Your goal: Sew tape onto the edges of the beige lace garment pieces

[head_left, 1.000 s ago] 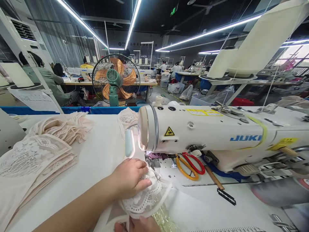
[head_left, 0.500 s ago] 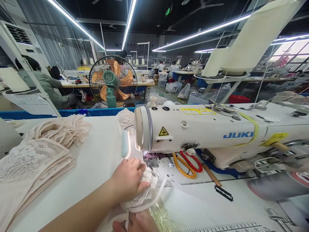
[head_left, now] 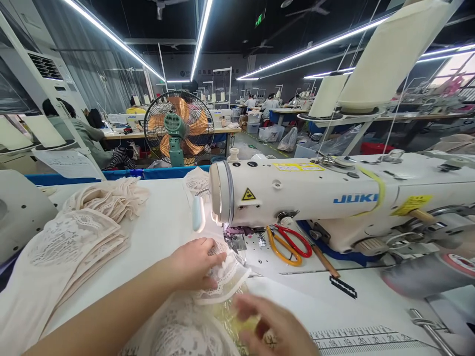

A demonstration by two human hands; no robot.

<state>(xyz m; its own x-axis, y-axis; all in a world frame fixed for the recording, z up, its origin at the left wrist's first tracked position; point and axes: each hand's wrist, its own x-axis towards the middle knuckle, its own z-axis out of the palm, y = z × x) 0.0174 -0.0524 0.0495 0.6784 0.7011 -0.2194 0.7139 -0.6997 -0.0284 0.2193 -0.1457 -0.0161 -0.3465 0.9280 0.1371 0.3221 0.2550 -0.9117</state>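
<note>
My left hand [head_left: 196, 264] is at the front of the sewing machine's needle area, its fingers and thumb closed on the edge of a cream lace bra [head_left: 226, 282]. The upper lace cup lies close to the presser foot, and another lace cup [head_left: 193, 331] hangs lower, toward me. Slightly blurred, my right hand [head_left: 278, 324] is apart from the lace at the lower right, with its fingers spread and nothing visible in them. Beneath it, a clear, yellowish plastic strip [head_left: 230, 316] shows beside the bra.
A white sewing machine [head_left: 297, 190] spans the right side. Scissors with orange and red handles [head_left: 284, 247] and a wooden-handled blade tool [head_left: 326, 262] lie under its arm. Stacked lace pieces [head_left: 81, 242] are on the left. A printed ruler [head_left: 356, 338] edges the front.
My right hand has let go of the bra's lower edge and moved right, opening. The white band that curved up at the right now lies lower, and the second cup has come into view.
</note>
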